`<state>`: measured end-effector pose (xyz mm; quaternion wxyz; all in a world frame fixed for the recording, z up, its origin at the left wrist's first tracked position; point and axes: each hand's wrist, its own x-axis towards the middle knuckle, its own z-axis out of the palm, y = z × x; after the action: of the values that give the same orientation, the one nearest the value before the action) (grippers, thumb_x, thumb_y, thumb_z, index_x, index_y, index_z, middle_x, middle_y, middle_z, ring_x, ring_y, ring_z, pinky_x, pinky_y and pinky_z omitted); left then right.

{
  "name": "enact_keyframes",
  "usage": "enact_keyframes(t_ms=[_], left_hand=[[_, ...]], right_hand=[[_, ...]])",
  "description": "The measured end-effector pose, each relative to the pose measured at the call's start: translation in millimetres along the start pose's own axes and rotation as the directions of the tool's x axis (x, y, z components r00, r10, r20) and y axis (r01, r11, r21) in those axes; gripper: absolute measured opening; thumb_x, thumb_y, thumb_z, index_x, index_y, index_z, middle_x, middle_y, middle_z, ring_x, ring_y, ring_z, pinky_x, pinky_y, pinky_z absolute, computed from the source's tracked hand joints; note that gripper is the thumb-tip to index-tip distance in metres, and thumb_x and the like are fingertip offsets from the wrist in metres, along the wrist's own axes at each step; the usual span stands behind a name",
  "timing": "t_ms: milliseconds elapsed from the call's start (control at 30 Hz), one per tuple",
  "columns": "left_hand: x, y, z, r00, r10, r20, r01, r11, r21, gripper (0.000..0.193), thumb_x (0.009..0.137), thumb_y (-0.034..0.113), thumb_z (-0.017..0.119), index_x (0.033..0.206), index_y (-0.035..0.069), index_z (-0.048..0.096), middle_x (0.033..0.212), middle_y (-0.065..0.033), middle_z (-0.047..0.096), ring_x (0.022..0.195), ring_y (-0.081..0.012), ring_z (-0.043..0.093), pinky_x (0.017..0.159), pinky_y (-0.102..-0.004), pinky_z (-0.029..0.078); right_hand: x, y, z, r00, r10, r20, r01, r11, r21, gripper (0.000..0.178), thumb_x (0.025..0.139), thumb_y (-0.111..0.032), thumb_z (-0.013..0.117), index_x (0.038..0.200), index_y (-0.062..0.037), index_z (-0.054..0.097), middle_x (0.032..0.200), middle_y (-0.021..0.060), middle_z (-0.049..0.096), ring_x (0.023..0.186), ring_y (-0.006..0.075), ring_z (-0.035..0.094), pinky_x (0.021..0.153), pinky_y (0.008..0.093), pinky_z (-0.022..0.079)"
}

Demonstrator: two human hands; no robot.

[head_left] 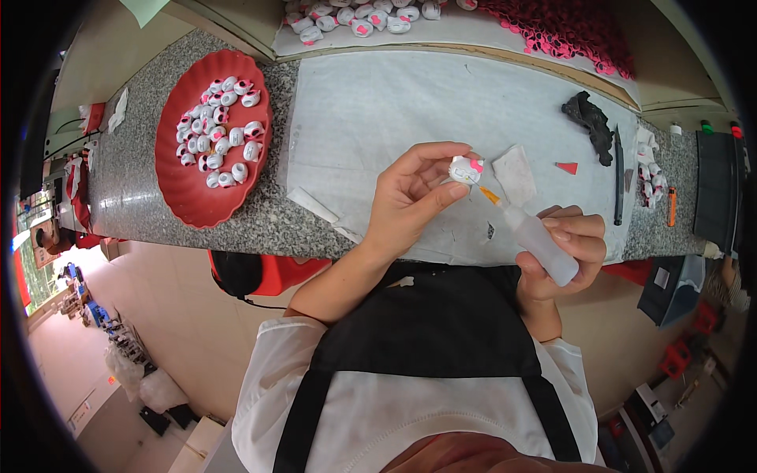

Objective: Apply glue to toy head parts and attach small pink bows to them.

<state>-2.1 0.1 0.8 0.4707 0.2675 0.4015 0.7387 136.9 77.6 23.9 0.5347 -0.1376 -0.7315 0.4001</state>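
**Bottle tip meets a small white head above the sheet**

The left hand (402,195) pinches a white head (464,170) with a pink bow between thumb and fingertips, raised over the white sheet (371,102). The right hand (582,240) curls closed around a translucent bottle (540,244), its orange nozzle (490,195) aimed at the head's lower edge; whether it touches, I cannot tell.

On the left, a red scalloped tray (206,206) holds many loose white heads (218,134), pink and dark parts showing. The shelf (449,31) behind holds more heads (363,16) beside heaped pink pieces (564,31).

A white pad (515,175) lies just behind the nozzle, a red scrap (566,168) right of it, then crumpled black stuff (589,122) and a black stick (618,177). The bin (670,292) at right bears a pale label (662,277), too small to read.
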Motion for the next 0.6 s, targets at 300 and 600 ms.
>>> enact_keyframes(t_ms=[300,600], left_hand=[[0.2,-0.4,0.6,1.0,-0.015,-0.012,0.015,1.0,-0.006,0.034,0.072,-0.004,0.052,0.105,-0.002,0.042,0.099,-0.0139,0.051,0.094,-0.0168,0.049,0.083,-0.0274,0.037],[-0.1,0.5,1.0,0.999,-0.045,0.002,0.045,0.998,-0.032,0.034,0.071,-0.003,0.052,0.104,-0.002,0.043,0.099,-0.0132,0.051,0.094,-0.0164,0.049,0.083,-0.0272,0.037]], right_hand=[[0.6,-2.9,-4.9,1.0,-0.001,0.028,0.001,1.0,-0.019,0.036,0.062,-0.023,0.07,0.082,-0.0065,0.044,0.075,0.0056,0.045,0.056,0.0135,0.046,0.048,0.0242,0.041],[-0.9,0.0,-3.1,0.998,-0.056,-0.004,0.055,0.997,-0.061,0.038,0.061,-0.025,0.07,0.082,-0.0067,0.044,0.074,0.0053,0.046,0.055,0.0134,0.046,0.047,0.0245,0.042]])
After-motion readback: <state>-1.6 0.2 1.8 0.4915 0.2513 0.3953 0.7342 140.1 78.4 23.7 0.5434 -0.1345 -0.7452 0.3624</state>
